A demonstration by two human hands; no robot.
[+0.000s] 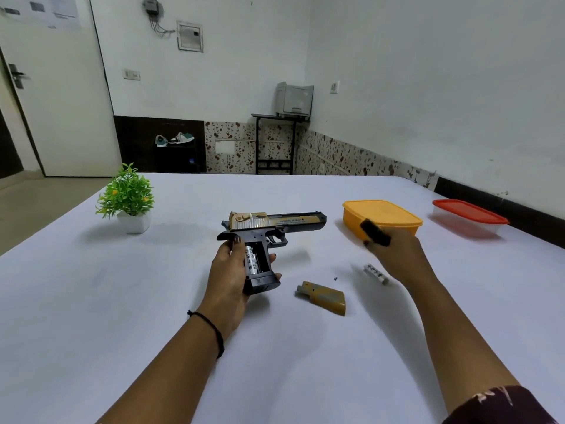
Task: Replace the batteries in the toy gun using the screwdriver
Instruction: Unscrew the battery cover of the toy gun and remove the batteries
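Observation:
My left hand [227, 272] grips the handle of the black and gold toy gun [269, 226] just above the table, barrel pointing right. The grip's side is open and silver batteries [252, 260] show inside. The gold grip cover [322, 298] lies on the table to the right, with a tiny dark screw [335, 278] beside it. One loose silver battery [375, 273] lies below my right hand [397, 255]. That hand is raised and blurred, holding a short dark object [375, 228]; I cannot tell what it is.
The white table [153, 301] fills the view. An orange lidded box [382, 217] stands just behind my right hand, and a clear box with a red lid [469, 215] sits at the far right. A small potted plant [130, 198] stands at the back left.

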